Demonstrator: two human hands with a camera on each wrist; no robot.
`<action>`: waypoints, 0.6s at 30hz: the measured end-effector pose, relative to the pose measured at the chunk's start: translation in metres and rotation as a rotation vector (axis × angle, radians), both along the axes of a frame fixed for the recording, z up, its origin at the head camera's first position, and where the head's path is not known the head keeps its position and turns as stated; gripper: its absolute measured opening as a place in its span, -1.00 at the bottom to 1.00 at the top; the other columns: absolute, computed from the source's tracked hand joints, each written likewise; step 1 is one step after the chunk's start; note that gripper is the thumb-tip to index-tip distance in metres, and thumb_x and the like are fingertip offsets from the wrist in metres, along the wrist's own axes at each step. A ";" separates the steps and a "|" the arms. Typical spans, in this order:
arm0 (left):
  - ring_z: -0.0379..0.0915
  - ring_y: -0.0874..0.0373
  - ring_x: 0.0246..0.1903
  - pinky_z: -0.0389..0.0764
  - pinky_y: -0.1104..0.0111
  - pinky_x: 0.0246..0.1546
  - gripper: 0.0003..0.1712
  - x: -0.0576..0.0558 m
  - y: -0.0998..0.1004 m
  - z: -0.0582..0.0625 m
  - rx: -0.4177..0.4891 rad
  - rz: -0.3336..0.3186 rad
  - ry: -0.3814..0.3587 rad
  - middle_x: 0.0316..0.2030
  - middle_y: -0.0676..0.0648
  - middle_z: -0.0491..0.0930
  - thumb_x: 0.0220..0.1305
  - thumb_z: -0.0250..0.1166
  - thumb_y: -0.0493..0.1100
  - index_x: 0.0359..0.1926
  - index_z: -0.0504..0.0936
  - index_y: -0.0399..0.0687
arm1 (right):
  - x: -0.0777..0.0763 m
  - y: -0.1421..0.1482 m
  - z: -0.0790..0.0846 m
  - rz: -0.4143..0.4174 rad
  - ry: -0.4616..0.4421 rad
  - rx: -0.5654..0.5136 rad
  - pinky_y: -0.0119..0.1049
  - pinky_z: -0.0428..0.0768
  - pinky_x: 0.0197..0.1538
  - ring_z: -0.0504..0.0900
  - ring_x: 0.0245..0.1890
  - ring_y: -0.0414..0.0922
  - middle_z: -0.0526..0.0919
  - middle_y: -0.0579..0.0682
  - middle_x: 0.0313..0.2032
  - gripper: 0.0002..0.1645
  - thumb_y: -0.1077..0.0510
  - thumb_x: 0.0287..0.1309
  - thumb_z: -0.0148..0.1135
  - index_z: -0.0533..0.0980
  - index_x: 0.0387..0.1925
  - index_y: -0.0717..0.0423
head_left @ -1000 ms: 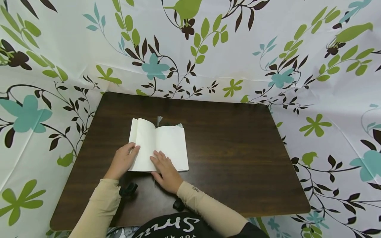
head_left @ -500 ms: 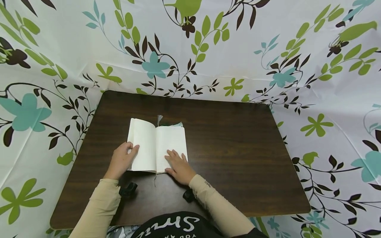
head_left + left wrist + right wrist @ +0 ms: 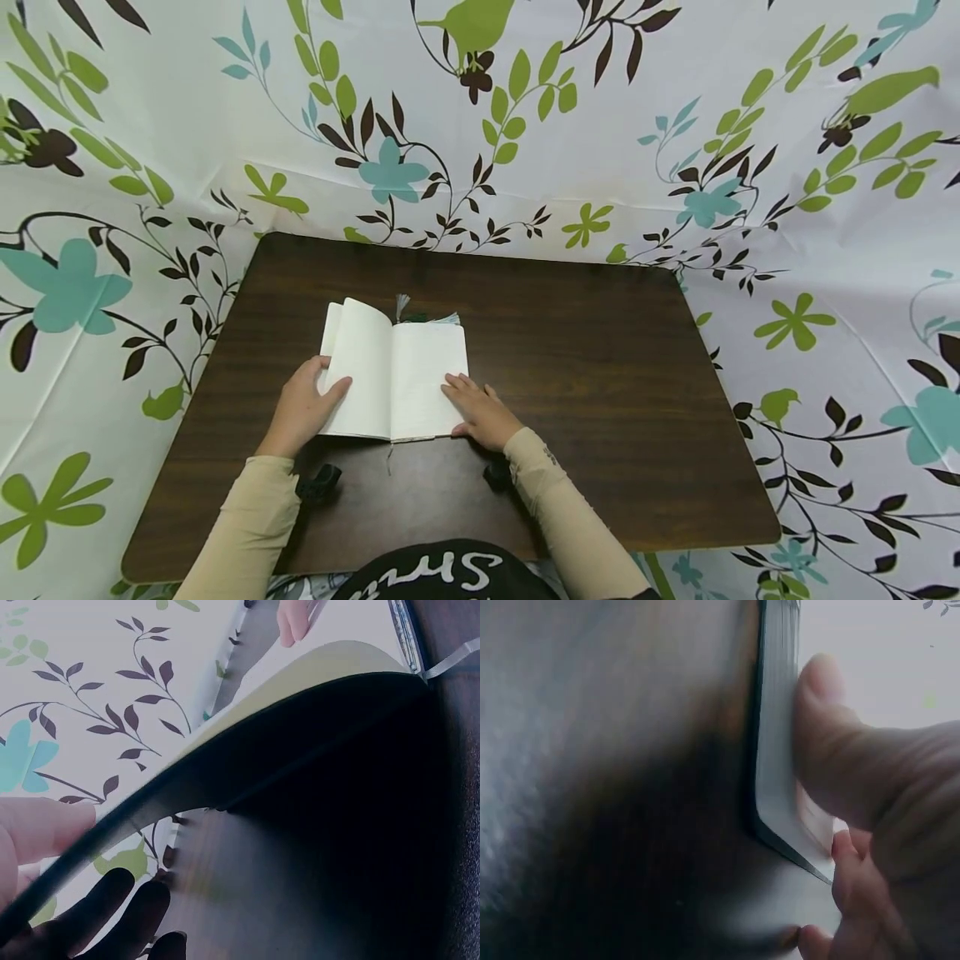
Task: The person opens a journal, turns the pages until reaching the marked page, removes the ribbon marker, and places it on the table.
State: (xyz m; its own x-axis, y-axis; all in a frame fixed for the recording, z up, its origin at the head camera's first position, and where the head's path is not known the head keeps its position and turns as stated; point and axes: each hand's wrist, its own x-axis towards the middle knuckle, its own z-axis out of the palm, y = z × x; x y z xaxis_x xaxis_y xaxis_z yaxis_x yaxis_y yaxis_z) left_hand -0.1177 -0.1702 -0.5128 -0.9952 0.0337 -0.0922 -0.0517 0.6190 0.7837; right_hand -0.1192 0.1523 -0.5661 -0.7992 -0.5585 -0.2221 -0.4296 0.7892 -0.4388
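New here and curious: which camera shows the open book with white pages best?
The head view: from above, it shows nearly all of both facing pages of the open white-paged book. The left wrist view shows its raised dark cover from beneath, plus some page; the right wrist view, mainly page edges and one corner.

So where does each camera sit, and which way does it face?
Head: worn on the head, facing forward and down at the open notebook; left hand, right hand, sleeves and shirt show.
Left wrist: worn there, looking under the raised cover; left thumb and fingers show, right fingers beyond.
Right wrist: worn there, looking along the page edges; right thumb and fingers show.
Head and left wrist share both hands and notebook.
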 end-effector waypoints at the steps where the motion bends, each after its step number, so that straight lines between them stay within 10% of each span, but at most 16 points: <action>1: 0.41 -0.32 0.09 0.42 -0.16 0.07 -0.43 0.000 0.000 -0.001 0.005 -0.004 -0.002 0.19 -0.47 0.43 0.46 0.23 -0.09 0.27 0.37 -0.43 | -0.001 0.000 0.000 0.005 0.016 0.001 0.24 0.12 0.46 -0.03 0.58 -0.05 0.04 -0.05 0.59 -0.01 -0.05 0.21 0.38 0.15 0.57 -0.01; 18: 0.46 -0.27 0.06 0.47 -0.09 0.00 -0.40 0.000 -0.002 -0.005 0.080 -0.039 -0.041 0.20 -0.45 0.43 0.51 0.11 -0.13 0.42 0.20 -0.30 | -0.009 -0.004 -0.005 -0.012 0.261 -0.009 0.07 0.54 0.14 0.30 0.44 -0.08 0.39 -0.03 0.42 -0.16 -0.13 0.06 0.48 0.47 0.36 0.02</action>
State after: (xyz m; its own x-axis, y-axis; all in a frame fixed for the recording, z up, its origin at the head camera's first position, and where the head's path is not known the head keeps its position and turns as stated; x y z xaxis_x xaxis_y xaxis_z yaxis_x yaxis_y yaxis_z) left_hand -0.1181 -0.1718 -0.5174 -0.9883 0.0815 -0.1287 -0.0620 0.5570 0.8282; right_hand -0.1283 0.1479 -0.5712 -0.8352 -0.5499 -0.0024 -0.5201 0.7913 -0.3214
